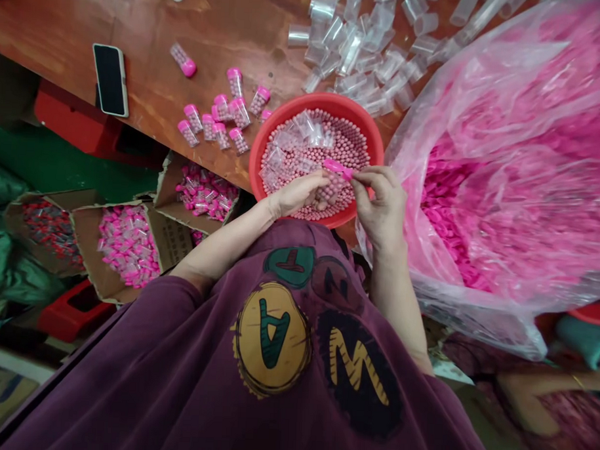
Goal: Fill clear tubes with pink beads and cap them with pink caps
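Over the red basin (259, 135) of small pink beads (350, 131), my left hand (304, 191) is closed around a small clear bottle (333, 187) with pink beads inside. A bright pink cap (335, 166) is at its upper end. My right hand (383, 196) pinches a pink piece at the cap's right side, thumb against fingers. Whether that piece is part of the cap or a separate one, I cannot tell. Several empty clear tubes (308, 130) lie on the beads in the basin. The left fingertips are partly hidden behind the bottle.
Filled bottles with pink caps (222, 111) lie left of the basin, near a phone (111, 80). Clear tubes (355, 46) are heaped behind it. A big plastic bag of pink parts (518, 173) stands right. Cardboard boxes (174, 237) sit below left. Another person's arm (530, 397) shows lower right.
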{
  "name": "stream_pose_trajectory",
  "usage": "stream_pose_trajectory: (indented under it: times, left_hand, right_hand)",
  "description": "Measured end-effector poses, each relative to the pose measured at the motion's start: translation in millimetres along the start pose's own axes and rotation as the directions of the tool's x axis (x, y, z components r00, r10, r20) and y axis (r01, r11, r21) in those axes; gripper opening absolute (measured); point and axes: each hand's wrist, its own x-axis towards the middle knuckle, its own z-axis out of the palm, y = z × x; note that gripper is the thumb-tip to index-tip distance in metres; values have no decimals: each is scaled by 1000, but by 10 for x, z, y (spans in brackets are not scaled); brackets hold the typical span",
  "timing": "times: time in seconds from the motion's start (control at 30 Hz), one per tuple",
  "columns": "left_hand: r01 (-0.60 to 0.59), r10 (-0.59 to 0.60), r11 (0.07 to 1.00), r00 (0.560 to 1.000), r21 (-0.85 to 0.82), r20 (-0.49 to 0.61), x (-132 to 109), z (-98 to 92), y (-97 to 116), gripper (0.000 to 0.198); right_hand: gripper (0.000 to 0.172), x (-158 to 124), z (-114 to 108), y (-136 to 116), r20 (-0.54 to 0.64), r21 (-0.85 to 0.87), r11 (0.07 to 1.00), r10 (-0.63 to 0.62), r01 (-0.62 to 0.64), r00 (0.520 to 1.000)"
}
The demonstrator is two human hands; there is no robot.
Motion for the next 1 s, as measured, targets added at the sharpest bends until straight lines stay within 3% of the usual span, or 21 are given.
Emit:
stream_pose_trajectory:
  times: [0.13, 0.23, 0.4, 0.57, 0.67, 0.8, 0.9, 1.0]
  left_hand:
    - [10, -10, 1000, 1000, -21, -28, -8, -36, 17, 14]
    - [-4, 4, 1000, 1000, -6, -29, -11, -46, 27, 15]
    - [5, -3, 996, 1000, 87, -18, -18, -64, 6, 21]
    - [18, -15, 997, 999, 75, -42, -18, -107, 1, 21]
    - [14, -8, 996, 997, 87, -71, -29, -161, 37, 17]
    - [17, -12, 993, 999, 121, -43, -67, -225, 54, 14]
    - [-10, 15, 994, 999, 113, -43, -82, -220, 22, 26]
    - [-24, 30, 993, 998, 112, -50, -77, -164, -23, 32]
  right_hand:
    - [17, -11, 29, 26, -55, -117, 993, -15, 9, 998]
    - [20, -14, 112, -67, -87, 39, 999, 24, -21, 996]
    - [17, 18, 109, -126, 84, 181, 973, 129, -143, 988]
    - [7, 4, 17, 66, 176, -25, 998, 55, -51, 983]
    - [10, -63, 93, 143, 85, -134, 990, 55, -44, 995]
    - [19, -143, 296, 84, -79, 89, 984, 159, -152, 984]
    - [33, -142, 394, -36, -54, 237, 952, 212, -194, 976]
    - [33, -109, 395, -147, -27, 203, 959, 207, -198, 978]
